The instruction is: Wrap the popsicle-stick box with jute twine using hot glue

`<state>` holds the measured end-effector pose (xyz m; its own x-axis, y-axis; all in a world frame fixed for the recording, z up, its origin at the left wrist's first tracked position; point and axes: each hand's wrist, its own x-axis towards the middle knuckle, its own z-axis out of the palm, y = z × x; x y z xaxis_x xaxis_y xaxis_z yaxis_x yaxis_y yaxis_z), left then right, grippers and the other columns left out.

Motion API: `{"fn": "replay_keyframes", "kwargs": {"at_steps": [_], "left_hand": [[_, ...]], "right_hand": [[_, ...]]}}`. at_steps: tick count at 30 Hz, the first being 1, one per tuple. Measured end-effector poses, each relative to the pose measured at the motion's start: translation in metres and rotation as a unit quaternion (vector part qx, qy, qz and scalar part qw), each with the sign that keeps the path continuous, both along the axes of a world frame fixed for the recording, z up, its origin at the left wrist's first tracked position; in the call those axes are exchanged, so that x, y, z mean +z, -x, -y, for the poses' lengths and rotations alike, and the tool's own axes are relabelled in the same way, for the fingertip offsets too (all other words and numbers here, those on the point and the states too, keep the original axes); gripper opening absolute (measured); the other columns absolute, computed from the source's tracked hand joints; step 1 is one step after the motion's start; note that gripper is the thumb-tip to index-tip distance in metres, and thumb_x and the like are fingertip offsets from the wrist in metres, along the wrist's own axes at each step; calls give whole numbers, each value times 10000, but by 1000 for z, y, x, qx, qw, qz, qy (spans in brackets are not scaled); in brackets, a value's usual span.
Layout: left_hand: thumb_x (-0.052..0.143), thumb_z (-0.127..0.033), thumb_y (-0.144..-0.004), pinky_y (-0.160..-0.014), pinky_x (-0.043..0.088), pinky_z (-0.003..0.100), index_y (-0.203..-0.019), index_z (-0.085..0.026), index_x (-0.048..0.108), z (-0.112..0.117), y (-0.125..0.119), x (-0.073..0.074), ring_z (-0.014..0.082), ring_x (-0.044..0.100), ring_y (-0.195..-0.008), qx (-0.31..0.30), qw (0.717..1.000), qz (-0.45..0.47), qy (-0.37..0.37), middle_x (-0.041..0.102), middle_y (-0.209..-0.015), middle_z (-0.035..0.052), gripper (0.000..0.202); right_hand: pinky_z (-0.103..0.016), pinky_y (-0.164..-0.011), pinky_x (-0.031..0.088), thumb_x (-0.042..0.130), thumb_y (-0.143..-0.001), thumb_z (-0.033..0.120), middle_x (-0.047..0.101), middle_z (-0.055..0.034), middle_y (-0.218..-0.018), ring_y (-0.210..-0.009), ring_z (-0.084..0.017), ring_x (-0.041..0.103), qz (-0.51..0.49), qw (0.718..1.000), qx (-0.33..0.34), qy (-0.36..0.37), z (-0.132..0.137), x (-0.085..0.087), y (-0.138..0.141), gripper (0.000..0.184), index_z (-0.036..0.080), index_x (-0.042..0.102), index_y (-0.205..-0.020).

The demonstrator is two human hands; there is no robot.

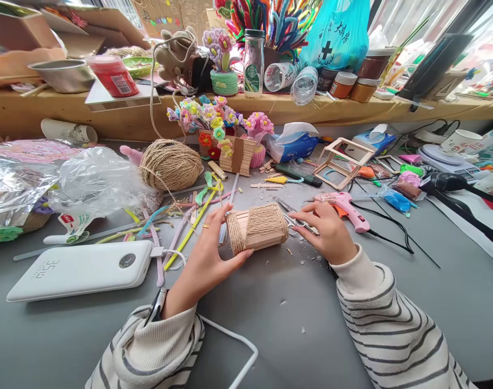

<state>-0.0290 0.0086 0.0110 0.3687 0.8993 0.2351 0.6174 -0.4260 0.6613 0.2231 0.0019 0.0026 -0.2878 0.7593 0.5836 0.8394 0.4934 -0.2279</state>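
Observation:
My left hand (208,254) is closed around a small box of wooden sticks wrapped in jute twine (256,228), holding it on its side just above the grey table (295,319). My right hand (325,229) rests on the table just right of the box, its fingers curled over a pair of scissors (297,216). A twine strand runs from the box back toward the big ball of jute twine (171,163) behind my left hand.
A pink glue gun (347,208) with a black cord lies beside my right hand. A white power bank (82,268) sits at left, pipe cleaners (189,227) beside it. Behind are a stick frame (343,162), a tissue pack (292,143), paper flower pots (225,135) and a cluttered shelf (270,105).

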Motion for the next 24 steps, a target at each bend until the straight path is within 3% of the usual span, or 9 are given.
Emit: {"fn": "replay_keyframes", "kwargs": {"at_steps": [3,8,11,14,16,20,24], "left_hand": [[616,-376,-723,-1035,325,437,-1339,-255,229,0,0,-1,260,328,-1281,-1,1000,1,-1,349,-1376,105,738],[634,-498,-680,-1034,311,471,-1345,-236,246,-1,4,-2,283,379,-1241,-14,999,37,-26,384,-1356,121,813],[541,-522,-753,-1023,326,460,-1309,-225,340,-2,7,-3,262,439,-1190,-5,990,113,-84,462,-1294,110,662],[477,-351,-850,-971,385,410,-1198,-229,482,-1,8,-3,201,524,-1085,54,969,180,-159,589,-1133,71,369],[498,-210,-847,-892,444,353,-1084,-230,564,1,7,-4,158,581,-963,83,956,197,-201,648,-986,35,248],[550,-52,-785,-736,505,255,-973,-220,611,9,3,-6,105,628,-782,66,945,187,-258,680,-840,-10,260],[590,-1,-737,-739,523,255,-1076,-214,560,15,-2,-7,103,649,-758,36,937,188,-292,697,-871,-6,402]], "right_hand": [[-334,-685,442,568,-794,203,590,-51,-714,-714,-186,534,22,999,-4,29,0,-6,-7,125,182,661,-712],[-344,-643,452,615,-749,213,578,-44,-649,-672,-200,535,30,996,-78,40,0,-12,-21,144,174,585,-614],[-357,-651,453,603,-749,223,573,-45,-654,-677,-207,542,13,993,-116,31,0,-12,-24,160,183,559,-600],[-377,-699,456,522,-756,136,596,-72,-759,-757,-225,553,-9,989,-147,10,1,-8,-23,89,175,600,-738],[-389,-734,454,458,-722,57,607,-91,-865,-836,-234,546,-35,986,-161,-11,2,-4,-20,237,167,599,-878],[-343,-621,451,487,-675,60,599,-98,-957,-853,-231,518,-114,981,-144,-61,9,5,-8,283,174,557,-924],[-314,-571,441,595,-730,192,580,-79,-927,-741,-181,509,-168,981,-54,-84,19,13,12,230,189,546,-954]]}}
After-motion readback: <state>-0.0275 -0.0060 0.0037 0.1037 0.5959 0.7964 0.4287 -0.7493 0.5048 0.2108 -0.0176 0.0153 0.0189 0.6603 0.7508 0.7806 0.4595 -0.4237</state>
